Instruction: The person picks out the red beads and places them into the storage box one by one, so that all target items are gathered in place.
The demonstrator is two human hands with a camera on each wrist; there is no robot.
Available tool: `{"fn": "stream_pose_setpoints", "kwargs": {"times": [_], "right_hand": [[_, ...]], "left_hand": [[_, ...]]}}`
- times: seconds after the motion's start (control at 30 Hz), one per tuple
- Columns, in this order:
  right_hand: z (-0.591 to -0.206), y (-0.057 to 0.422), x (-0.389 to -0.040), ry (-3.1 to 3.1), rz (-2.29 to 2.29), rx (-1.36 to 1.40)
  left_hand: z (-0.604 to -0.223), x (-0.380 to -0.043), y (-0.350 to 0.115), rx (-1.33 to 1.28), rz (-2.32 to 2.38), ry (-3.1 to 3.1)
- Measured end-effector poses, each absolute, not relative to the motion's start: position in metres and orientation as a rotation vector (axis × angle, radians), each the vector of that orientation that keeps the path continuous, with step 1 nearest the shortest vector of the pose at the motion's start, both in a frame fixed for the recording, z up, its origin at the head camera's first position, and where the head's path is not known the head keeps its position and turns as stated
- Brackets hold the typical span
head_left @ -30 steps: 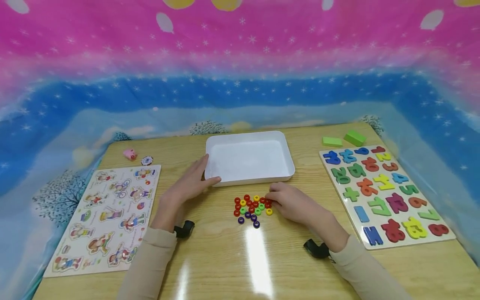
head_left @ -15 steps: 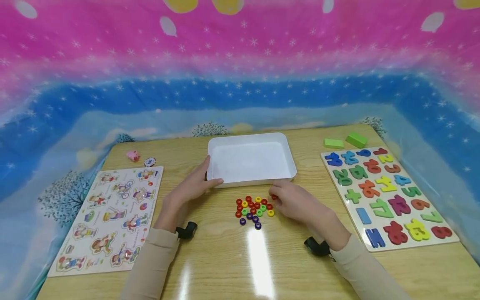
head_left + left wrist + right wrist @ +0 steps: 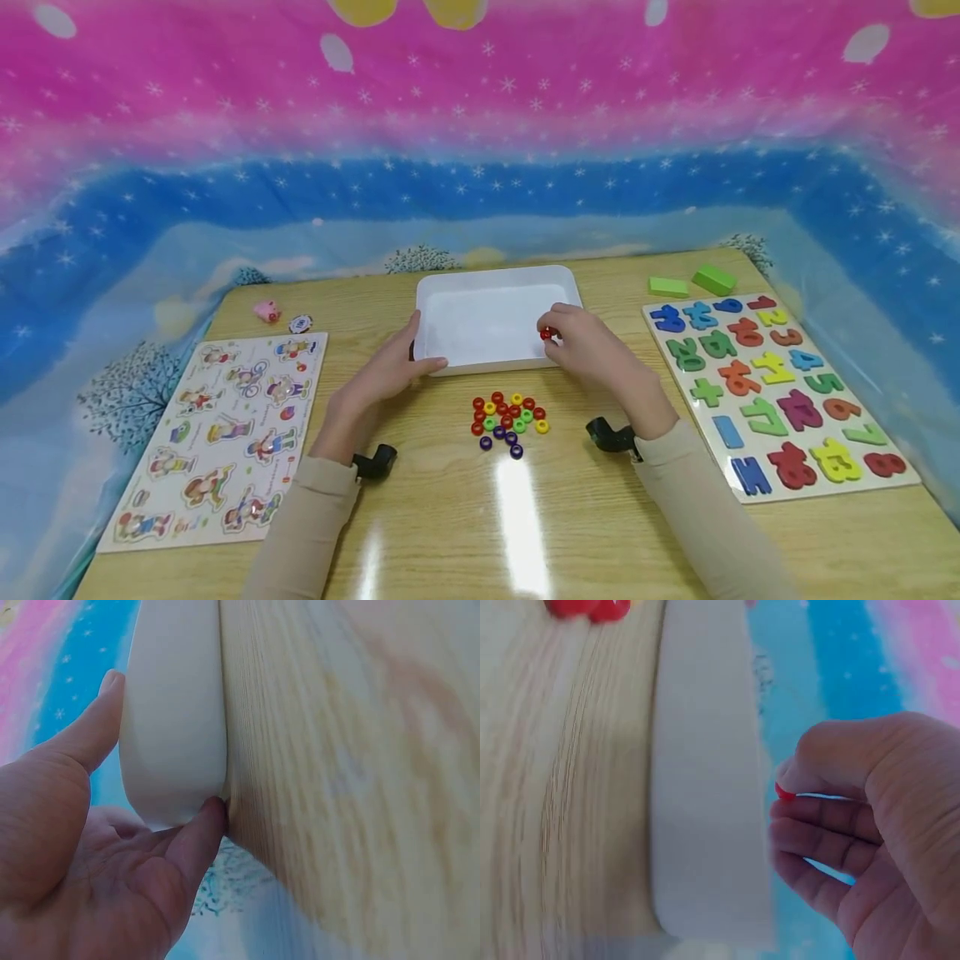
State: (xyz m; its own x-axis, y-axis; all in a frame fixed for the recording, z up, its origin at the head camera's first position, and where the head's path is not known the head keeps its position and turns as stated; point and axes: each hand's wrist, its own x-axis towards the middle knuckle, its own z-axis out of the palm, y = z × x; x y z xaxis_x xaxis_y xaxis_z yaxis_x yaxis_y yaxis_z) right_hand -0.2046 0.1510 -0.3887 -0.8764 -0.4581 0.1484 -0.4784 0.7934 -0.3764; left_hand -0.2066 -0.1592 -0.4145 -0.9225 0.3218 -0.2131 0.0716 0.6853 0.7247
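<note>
A shallow white tray [image 3: 491,365] stands at the middle back of the table. My left hand [image 3: 386,358] rests against its near left corner, fingers along the side and thumb across the front; the left wrist view shows the fingertips low on the tray wall [image 3: 176,712]. With thumb and fingertips my right hand [image 3: 588,342] pinches a small red ring [image 3: 546,333] over the tray's right part. Mostly hidden by the fingers, the red ring [image 3: 784,792] peeks out in the right wrist view. In front of the tray lie several red, yellow, green and purple rings [image 3: 506,422].
A picture puzzle board [image 3: 180,375] lies on the left, with a pink pig figure [image 3: 267,311] and a round chip [image 3: 301,323] behind it. To the right is a number puzzle board [image 3: 765,479], with two green blocks [image 3: 667,287] behind it.
My right hand has picked up a red ring from the right of the pile and moved up and away to over the tray. The left hand has stayed at the tray's corner.
</note>
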Motion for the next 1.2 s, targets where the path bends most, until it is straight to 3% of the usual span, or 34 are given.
{"fn": "stream_pose_setpoints", "kwargs": {"times": [0.23, 0.63, 1.2], "right_hand": [[-0.41, 0.145, -0.235, -3.012, 0.682, 0.675], [-0.416, 0.145, -0.239, -3.054, 0.728, 0.627], [-0.386, 0.153, -0.18, -2.942, 0.633, 0.9]], "left_hand": [[-0.413, -0.208, -0.158, 0.319, 1.071, 2.577], [-0.413, -0.206, -0.156, 0.311, 1.069, 2.589], [-0.419, -0.209, -0.159, 0.338, 1.097, 2.572]]}}
